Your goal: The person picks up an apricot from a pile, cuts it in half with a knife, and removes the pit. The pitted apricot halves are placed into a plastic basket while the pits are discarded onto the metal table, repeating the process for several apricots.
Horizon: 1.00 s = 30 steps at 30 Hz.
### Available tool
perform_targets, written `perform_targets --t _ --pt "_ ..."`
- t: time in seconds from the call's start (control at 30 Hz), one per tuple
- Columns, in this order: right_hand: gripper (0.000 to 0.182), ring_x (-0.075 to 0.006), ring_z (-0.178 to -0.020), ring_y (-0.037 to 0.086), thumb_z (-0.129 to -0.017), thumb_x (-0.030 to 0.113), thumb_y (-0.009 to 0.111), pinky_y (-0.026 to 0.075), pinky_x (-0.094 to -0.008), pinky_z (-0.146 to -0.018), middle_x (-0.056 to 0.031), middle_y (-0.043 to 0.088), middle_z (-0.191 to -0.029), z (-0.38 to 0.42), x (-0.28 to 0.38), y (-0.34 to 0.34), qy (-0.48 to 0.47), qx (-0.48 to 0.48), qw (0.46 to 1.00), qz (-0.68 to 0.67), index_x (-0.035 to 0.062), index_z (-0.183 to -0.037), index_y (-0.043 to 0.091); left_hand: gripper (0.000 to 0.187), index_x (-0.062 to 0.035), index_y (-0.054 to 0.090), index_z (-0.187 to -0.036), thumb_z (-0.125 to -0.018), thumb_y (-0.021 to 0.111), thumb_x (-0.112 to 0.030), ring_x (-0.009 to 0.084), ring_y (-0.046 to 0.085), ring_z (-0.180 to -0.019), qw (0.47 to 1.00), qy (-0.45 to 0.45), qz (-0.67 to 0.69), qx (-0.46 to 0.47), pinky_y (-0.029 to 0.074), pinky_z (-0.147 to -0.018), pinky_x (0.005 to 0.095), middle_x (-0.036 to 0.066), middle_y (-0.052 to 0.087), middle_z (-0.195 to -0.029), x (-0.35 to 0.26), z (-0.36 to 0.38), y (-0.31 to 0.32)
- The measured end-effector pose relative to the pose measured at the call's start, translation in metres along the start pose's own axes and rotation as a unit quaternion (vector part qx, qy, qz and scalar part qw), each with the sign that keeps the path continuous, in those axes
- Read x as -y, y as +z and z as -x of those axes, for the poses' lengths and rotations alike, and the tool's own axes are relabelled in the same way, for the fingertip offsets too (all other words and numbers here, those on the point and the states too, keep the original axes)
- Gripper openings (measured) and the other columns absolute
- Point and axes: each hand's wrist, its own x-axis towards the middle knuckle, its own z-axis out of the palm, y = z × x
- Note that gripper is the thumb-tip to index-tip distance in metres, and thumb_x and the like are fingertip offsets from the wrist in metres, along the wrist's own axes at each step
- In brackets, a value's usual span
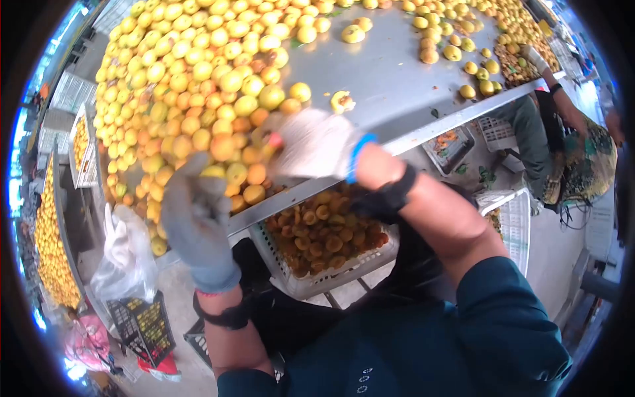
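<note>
A big heap of yellow and orange apricot-like fruit (198, 73) covers the left part of the metal table (390, 66). My left hand (198, 212), in a grey glove, is at the heap's near edge by the table rim, its fingers blurred by motion. My right hand (314, 145), in a white knitted glove, reaches over the orange fruit at the front of the heap. Its fingers are smeared beside a small red spot, and I cannot tell what they hold. Just beyond it lies a broken fruit (342, 102). Below the rim, between my knees, a pale crate (307, 286) holds browner fruit.
At the right, another person's gloved hand (536, 59) is at more fruit on the table. A plastic bag (122, 258) hangs at the table's left corner, above a dark crate (142, 327). Grey and white crates (450, 149) stand on the floor at right.
</note>
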Motion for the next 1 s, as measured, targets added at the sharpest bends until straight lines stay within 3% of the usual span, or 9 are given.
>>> perform_targets --t 0.03,0.13,0.17,0.27,0.4,0.53,0.8,0.9,1.0 --pt "0.032 -0.0334 -0.080 0.070 -0.078 0.026 0.072 0.055 -0.0423 -0.069 -0.0117 0.071 -0.086 0.003 -0.015 -0.001 -0.094 -0.041 0.988 -0.112 0.0095 -0.106 0.069 0.042 -0.0025 0.064 -0.122 -0.107 0.042 -0.035 0.0066 0.056 -0.069 1.000 -0.013 0.014 0.021 0.042 -0.058 0.0191 0.001 0.063 -0.087 -0.002 0.000 0.004" --pt "0.042 -0.0159 -0.069 0.065 -0.083 0.018 0.070 0.052 -0.0319 -0.062 -0.0030 0.067 -0.079 0.036 0.011 -0.044 0.042 0.062 0.947 -0.312 0.0076 -0.123 0.065 0.036 -0.0036 0.060 -0.129 -0.107 0.043 -0.026 0.0110 0.064 -0.080 0.993 -0.033 0.033 0.106 0.049 -0.063 0.0234 0.006 0.064 -0.110 0.000 0.002 0.021" --pt "0.042 -0.0056 -0.065 0.056 -0.087 0.016 0.068 0.046 -0.0232 -0.054 0.0009 0.063 -0.081 0.041 0.006 -0.038 0.001 0.068 0.922 -0.381 0.0073 -0.127 0.062 0.037 -0.0027 0.056 -0.133 -0.107 0.042 -0.025 0.0117 0.064 -0.080 0.984 -0.073 0.094 0.133 0.049 -0.064 0.0239 0.006 0.063 -0.113 -0.001 0.004 0.027" --pt "0.034 -0.0053 -0.055 0.051 -0.086 0.021 0.068 0.038 -0.0228 -0.045 0.0024 0.061 -0.073 0.043 0.002 -0.015 -0.077 0.017 0.898 -0.433 0.0051 -0.116 0.065 0.044 0.0002 0.045 -0.144 -0.107 0.041 -0.023 0.0132 0.065 -0.080 0.911 -0.187 0.303 0.208 0.050 -0.066 0.0249 0.008 0.062 -0.117 -0.001 0.008 0.040" --pt "0.028 -0.0063 -0.054 0.053 -0.090 0.025 0.065 0.038 -0.0211 -0.045 0.0010 0.062 -0.080 0.061 0.007 -0.042 0.038 0.003 0.874 -0.485 0.0032 -0.107 0.066 0.049 0.0018 0.039 -0.148 -0.105 0.039 -0.023 0.0148 0.064 -0.088 0.901 -0.122 0.354 0.219 0.050 -0.073 0.0283 0.010 0.061 -0.120 -0.004 0.000 0.040" --pt "0.036 -0.0065 -0.049 0.054 -0.094 0.026 0.063 0.040 -0.0183 -0.045 -0.0014 0.063 -0.078 0.067 -0.008 -0.038 -0.064 -0.080 0.867 -0.488 -0.0023 -0.116 0.058 0.056 0.0015 0.040 -0.148 -0.101 0.045 -0.027 0.0180 0.064 -0.092 0.845 -0.147 0.467 0.217 0.050 -0.080 0.0321 0.014 0.062 -0.126 0.002 -0.006 0.038" --pt "0.020 -0.0038 -0.063 0.051 -0.095 0.022 0.062 0.042 -0.0221 -0.055 0.0014 0.057 -0.077 0.090 0.016 -0.015 0.049 0.028 0.920 -0.387 0.0037 -0.102 0.062 0.049 0.0021 0.043 -0.144 -0.103 0.046 -0.025 0.0231 0.063 -0.107 0.855 -0.068 0.453 0.245 0.051 -0.093 0.0368 0.019 0.055 -0.136 0.005 -0.016 0.039" --pt "0.021 -0.0198 -0.065 0.063 -0.093 0.022 0.068 0.048 -0.0375 -0.060 -0.0115 0.059 -0.067 0.088 0.012 -0.002 -0.001 -0.044 0.931 -0.362 0.0024 -0.094 0.061 0.048 0.0045 0.043 -0.142 -0.104 0.043 -0.024 0.0283 0.059 -0.121 0.910 0.016 0.364 0.197 0.048 -0.103 0.0421 0.021 0.050 -0.141 0.001 -0.016 0.047" --pt "0.022 -0.0209 -0.064 0.063 -0.092 0.022 0.069 0.048 -0.0375 -0.060 -0.0117 0.060 -0.067 0.090 0.018 -0.005 -0.013 -0.062 0.942 -0.329 0.0021 -0.095 0.060 0.049 0.0079 0.041 -0.142 -0.105 0.039 -0.024 0.0313 0.055 -0.128 0.898 -0.010 0.391 0.204 0.044 -0.108 0.0447 0.021 0.047 -0.144 -0.001 -0.014 0.048"
